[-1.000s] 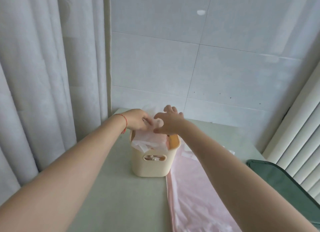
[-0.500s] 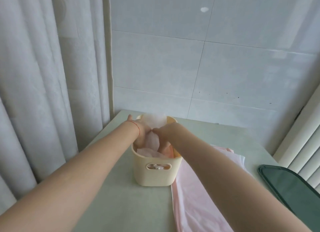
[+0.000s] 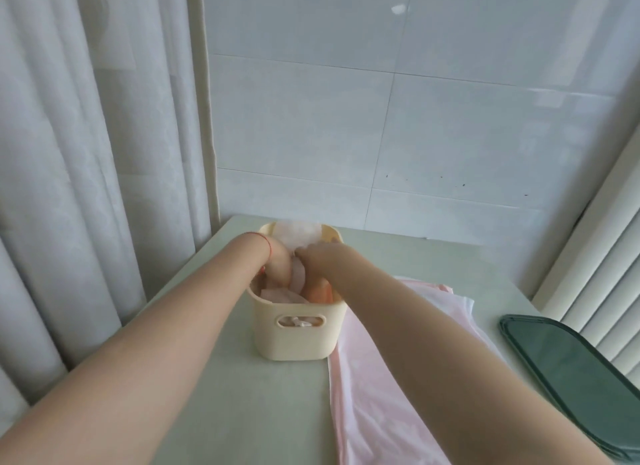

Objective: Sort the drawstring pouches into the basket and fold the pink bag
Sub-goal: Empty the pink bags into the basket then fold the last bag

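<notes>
Both hands reach down inside the cream plastic basket (image 3: 294, 333), which stands on the pale green table (image 3: 207, 378) and serves here as the landmark. The left hand (image 3: 277, 262) is sunk past the wrist at the basket's left wall; the right hand (image 3: 317, 256) bends over its middle, fingers curled onto a translucent pink drawstring pouch (image 3: 297, 277) that stands on edge between the two hands. Whether the left hand grips or merely steadies that pouch cannot be told, since its fingers are hidden. More pouches fill the basket, a white one (image 3: 298, 234) rising above the far rim. The pink bag (image 3: 374, 395) lies flat just right of the basket, its long axis running from the far side toward the viewer, under the right forearm; the right hand is judged the nearer for the fold. One second earlier both hands were above the rim; they have since dropped into the basket.
</notes>
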The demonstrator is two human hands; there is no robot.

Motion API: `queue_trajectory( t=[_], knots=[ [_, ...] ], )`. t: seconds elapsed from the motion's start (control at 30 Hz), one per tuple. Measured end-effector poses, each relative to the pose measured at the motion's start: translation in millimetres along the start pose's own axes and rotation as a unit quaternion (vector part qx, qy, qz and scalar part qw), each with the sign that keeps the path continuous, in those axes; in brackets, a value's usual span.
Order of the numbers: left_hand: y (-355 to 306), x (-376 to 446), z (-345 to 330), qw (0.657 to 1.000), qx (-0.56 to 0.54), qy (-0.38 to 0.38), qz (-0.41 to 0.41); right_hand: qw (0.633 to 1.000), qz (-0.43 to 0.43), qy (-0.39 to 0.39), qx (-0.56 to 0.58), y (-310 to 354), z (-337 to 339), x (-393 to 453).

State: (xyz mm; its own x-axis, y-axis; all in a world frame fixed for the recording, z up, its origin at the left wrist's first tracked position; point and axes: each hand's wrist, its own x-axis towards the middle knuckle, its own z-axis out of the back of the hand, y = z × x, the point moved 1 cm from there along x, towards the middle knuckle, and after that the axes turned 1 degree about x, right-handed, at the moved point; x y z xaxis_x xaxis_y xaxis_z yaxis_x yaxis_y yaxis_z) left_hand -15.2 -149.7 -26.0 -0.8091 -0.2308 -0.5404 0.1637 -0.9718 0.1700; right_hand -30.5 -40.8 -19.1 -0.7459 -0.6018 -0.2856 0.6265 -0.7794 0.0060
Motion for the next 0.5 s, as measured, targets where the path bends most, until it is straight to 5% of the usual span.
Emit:
queue_trajectory(
  t=[0.07, 0.2, 0.3, 0.37, 0.5],
  knots=[
    [-4.0, -15.1, 7.8, 0.995, -0.066, -0.075, -0.004, 0.997, 0.002, -0.059, -0.054, -9.9, 6.5, -6.0],
    [-32.0, -49.8, 10.6, 0.949, -0.123, -0.29, -0.02, 0.978, 0.002, -0.195, 0.081, -43.6, 20.0, -46.6],
    [-63.9, -75.0, 1.4, 0.84, -0.26, -0.466, -0.097, 0.96, -0.024, -0.249, 0.128, -76.7, 7.0, -87.3],
    [-96.7, -91.1, -15.5, 0.788, -0.351, -0.482, -0.155, 0.984, -0.063, -0.137, 0.089, -96.9, -21.3, -117.0],
    [-158.4, -97.4, -57.8, 0.823, -0.359, -0.381, -0.221, 0.99, -0.096, 0.1, 0.031, -118.7, -86.0, -172.9]
  ],
)
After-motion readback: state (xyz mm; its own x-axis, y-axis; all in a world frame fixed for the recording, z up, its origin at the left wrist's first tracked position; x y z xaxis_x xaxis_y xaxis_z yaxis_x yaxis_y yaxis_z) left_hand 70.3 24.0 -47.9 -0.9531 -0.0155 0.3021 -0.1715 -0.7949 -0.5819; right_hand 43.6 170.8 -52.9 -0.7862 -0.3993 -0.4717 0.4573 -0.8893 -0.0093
